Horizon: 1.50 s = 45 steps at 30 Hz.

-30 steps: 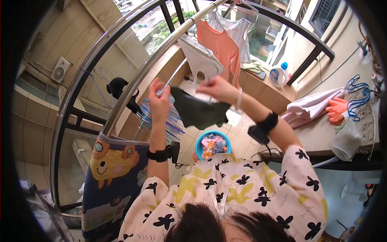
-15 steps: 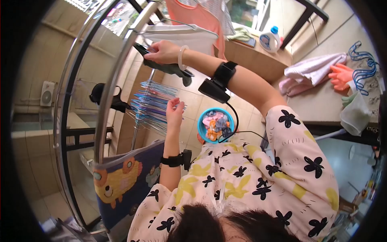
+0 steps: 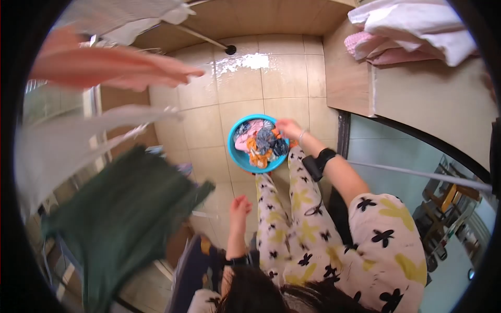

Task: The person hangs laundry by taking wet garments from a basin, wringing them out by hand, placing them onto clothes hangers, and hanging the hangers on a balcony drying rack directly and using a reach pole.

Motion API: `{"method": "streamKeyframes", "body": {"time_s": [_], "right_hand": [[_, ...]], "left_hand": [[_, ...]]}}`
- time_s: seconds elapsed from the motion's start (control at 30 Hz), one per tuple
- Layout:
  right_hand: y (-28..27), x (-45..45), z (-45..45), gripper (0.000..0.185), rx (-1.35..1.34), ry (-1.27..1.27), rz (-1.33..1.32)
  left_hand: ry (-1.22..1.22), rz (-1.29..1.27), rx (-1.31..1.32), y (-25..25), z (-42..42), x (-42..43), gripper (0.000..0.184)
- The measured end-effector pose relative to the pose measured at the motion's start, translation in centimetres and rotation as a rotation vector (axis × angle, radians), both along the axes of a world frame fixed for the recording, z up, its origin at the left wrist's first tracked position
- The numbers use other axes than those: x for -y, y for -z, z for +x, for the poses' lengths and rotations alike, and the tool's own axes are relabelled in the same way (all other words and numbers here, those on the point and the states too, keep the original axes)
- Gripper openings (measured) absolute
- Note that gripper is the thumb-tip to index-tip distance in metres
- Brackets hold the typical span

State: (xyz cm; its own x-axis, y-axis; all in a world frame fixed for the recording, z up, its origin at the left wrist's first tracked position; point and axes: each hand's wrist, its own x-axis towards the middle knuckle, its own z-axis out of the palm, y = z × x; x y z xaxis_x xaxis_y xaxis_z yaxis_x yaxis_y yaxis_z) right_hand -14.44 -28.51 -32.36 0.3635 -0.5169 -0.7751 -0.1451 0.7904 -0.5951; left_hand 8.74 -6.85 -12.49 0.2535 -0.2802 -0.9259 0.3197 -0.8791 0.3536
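Observation:
My right hand [image 3: 288, 128] is over the right rim of the blue basin [image 3: 233, 156], holding nothing, its fingers loosely extended and slightly blurred. Inside the basin lies a heap of wet-looking clothes: pink cloth [image 3: 248, 134], orange cloth [image 3: 257, 158] and dark grey cloth [image 3: 266, 139]. Below and left of the basin, my left hand [image 3: 240, 206] is raised and empty, with its fingers loosely bent. The dark green garment [image 3: 125, 203] hangs at the left, away from both hands.
An orange garment [image 3: 104, 60] and a blurred white garment [image 3: 68, 151] hang at the upper left. White and pink cloth [image 3: 407, 28] lies on the counter [image 3: 428, 99] at the right. A patterned dark blue cloth [image 3: 195, 271] hangs by my left arm.
My right hand has let go of the dark green garment, which now hangs, and has moved down to the basin. The view has tilted down toward the floor. My left hand stays empty.

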Motion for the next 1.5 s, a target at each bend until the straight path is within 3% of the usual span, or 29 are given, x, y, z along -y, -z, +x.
{"method": "streamKeyframes", "body": {"time_s": [0.03, 0.07, 0.1, 0.13, 0.2, 0.3, 0.33, 0.4, 0.43, 0.47, 0.53, 0.6, 0.67, 0.73, 0.8, 0.87, 0.97, 1.0, 1.07, 1.13, 1.2, 1.27, 1.33, 1.37, 1.4, 1.47, 1.5], "right_hand": [[6.9, -3.3, 0.4, 0.007, 0.001, 0.158, 0.154], [7.4, -3.8, 1.2, 0.009, -0.128, -0.145, 0.107], [9.6, -5.6, 2.7, 0.017, -0.283, -0.151, 0.181], [14.5, -8.1, 4.0, 0.039, -0.323, -0.267, 0.203], [20.9, -12.1, 6.8, 0.06, -0.302, -0.247, 0.222], [22.8, -14.6, 11.4, 0.083, -0.504, -0.121, 0.098], [22.5, -13.9, 11.8, 0.083, -0.496, -0.126, 0.108], [19.7, -12.6, 11.9, 0.071, -0.487, -0.413, 0.224], [18.3, -13.1, 12.1, 0.053, -0.442, -0.347, 0.119], [16.7, -13.3, 12.0, 0.053, -0.441, -0.352, 0.106], [12.0, -14.0, 11.0, 0.033, -0.244, -0.415, -0.048], [3.2, -11.7, 8.0, 0.027, 0.017, -0.643, 0.039], [-6.1, -11.1, 4.7, 0.015, 0.312, -0.529, -0.005], [-14.8, -8.5, 1.7, 0.014, 0.463, -0.802, 0.086], [-21.4, -6.7, -0.8, 0.022, 0.52, -0.92, 0.002], [-25.3, -6.0, -2.5, 0.033, 0.551, -1.041, -0.105], [-26.3, -6.0, -3.6, 0.071, 0.099, -0.945, -0.861], [-27.0, -5.0, -3.4, 0.071, 0.085, -0.96, -0.907], [-35.9, -0.7, -1.0, 0.068, 0.096, -0.571, 0.028], [-38.7, 1.9, 0.7, 0.064, 0.177, -0.477, 0.107], [-39.8, 2.6, 2.1, 0.06, 0.448, -0.377, 0.388], [-42.3, 2.6, 3.0, 0.052, 0.44, -0.415, 0.353], [-40.6, 2.1, 3.9, 0.041, 0.371, -0.446, 0.059], [-40.4, 2.0, 4.0, 0.03, 0.385, -0.397, 0.052], [-40.0, 1.9, 4.2, 0.03, 0.38, -0.424, 0.039], [-40.3, 2.8, 4.6, 0.03, 0.379, -0.361, -0.004], [-40.6, 3.0, 4.5, 0.029, 0.38, -0.35, -0.041]], "left_hand": [[-0.002, 0.031, -0.013, 1.7, -0.6, -0.6, 0.021], [-0.005, 0.067, -0.021, 3.2, -1.1, -1.2, 0.021], [-0.005, 0.107, -0.039, 4.7, -1.4, -2.0, 0.02], [-0.011, 0.153, -0.055, 6.2, -1.5, -3.2, 0.02], [-0.062, 0.225, -0.053, 9.6, -1.0, -6.4, 0.019], [-0.013, 0.345, 0.024, 10.2, -2.5, -4.7, 0.02], [-0.002, 0.406, 0.041, 10.1, -2.9, -4.0, 0.02], [-0.05, 0.288, -0.01, 9.5, -2.4, -4.4, 0.021], [-0.126, 0.265, -0.016, 8.8, -2.4, -3.8, 0.022], [-0.201, 0.223, -0.025, 8.3, -2.3, -2.9, 0.024], [-0.258, 0.181, -0.04, 7.3, -1.6, -2.4, 0.032], [-0.386, 0.123, -0.027, 6.0, -1.5, -0.5, 0.046], [-0.471, 0.186, 0.019, 4.8, -1.5, 1.1, 0.061], [-0.59, -0.012, -0.169, 2.1, -1.4, 2.9, 0.062], [-0.639, -0.227, -0.304, -2.4, -2.5, 6.2, 0.048], [-0.629, -0.247, -0.26, -4.0, -1.9, 6.7, 0.039], [-0.502, -0.387, -0.161, -9.7, -3.3, 9.8, 0.026], [-0.391, -0.483, -0.096, -12.2, -4.4, 11.4, 0.022], [-0.348, -0.502, -0.165, -16.3, -5.2, 12.6, 0.027], [-0.412, -0.535, -0.244, -16.3, -4.8, 13.2, 0.037], [-0.432, -0.633, -0.368, -19.3, -5.4, 14.0, 0.038], [-0.448, -0.739, -0.492, -20.6, -5.5, 13.6, 0.038], [-0.07, -0.748, 0.044, -19.5, -4.6, 12.6, 0.031], [-0.015, -0.746, 0.098, -20.3, -3.9, 11.9, 0.022], [-0.039, -0.764, 0.106, -20.2, -3.2, 11.1, 0.022], [0.145, -1.03, 0.566, -19.4, -2.0, 10.3, 0.018], [0.157, -1.053, 0.672, -19.1, -1.3, 9.5, 0.018]]}}
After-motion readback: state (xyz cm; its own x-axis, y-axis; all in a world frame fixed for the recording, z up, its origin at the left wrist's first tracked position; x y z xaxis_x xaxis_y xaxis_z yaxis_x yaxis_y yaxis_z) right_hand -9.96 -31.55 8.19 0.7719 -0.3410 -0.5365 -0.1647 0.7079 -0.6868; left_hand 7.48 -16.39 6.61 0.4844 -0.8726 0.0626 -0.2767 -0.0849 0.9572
